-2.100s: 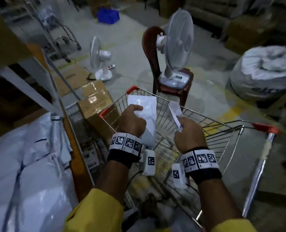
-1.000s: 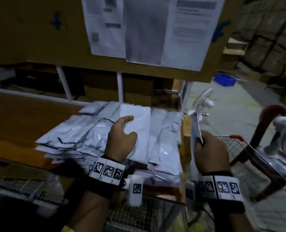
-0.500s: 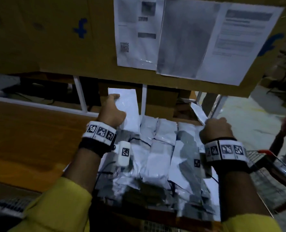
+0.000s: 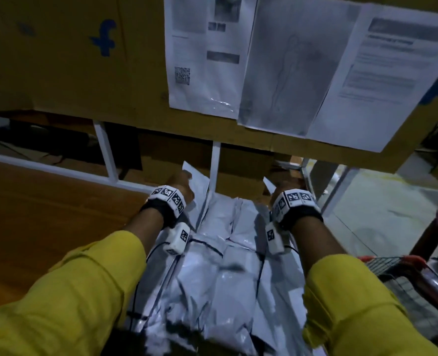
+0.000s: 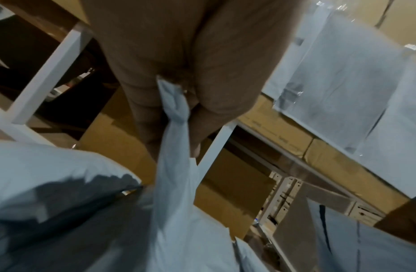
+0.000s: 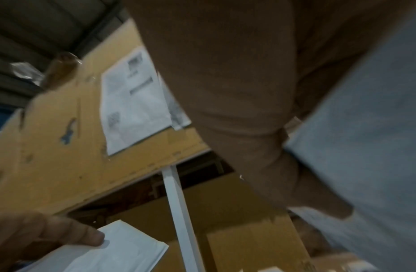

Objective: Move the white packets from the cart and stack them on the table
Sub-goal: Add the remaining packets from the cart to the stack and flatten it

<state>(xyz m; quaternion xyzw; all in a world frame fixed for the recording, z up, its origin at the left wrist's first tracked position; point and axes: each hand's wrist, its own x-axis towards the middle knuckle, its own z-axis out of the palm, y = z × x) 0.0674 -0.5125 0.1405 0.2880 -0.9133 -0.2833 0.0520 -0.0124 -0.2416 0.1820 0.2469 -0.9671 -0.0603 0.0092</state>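
1. Far left: brown wooden tabletop [image 4: 46,209], bordered at the back by a white metal frame [image 4: 105,150].
2. Left hand [image 4: 179,185], yellow sleeve, marker-patterned wristband: fingers and thumb curl round the bunched edge of a flat white plastic packet [image 4: 197,181]. The left wrist view shows the packet gathered between thumb and fingers [image 5: 174,103]. The packet is held upright at the far end of the pile, just beside a white upright post [image 4: 215,165].
3. Centre: pile of white plastic packets [image 4: 225,265] lies on the table between both forearms, overlapping, crinkled.
4. Above: cardboard panel [image 4: 58,60] carrying three printed paper sheets [image 4: 205,55].
5. Right hand [image 4: 287,186]: grips a second white packet [image 4: 268,183], which the right wrist view shows lying against the palm under the thumb [image 6: 365,138]. It is raised over the pile's far right corner.
6. Far right: wire shopping cart with red trim [image 4: 405,273], beside the table.
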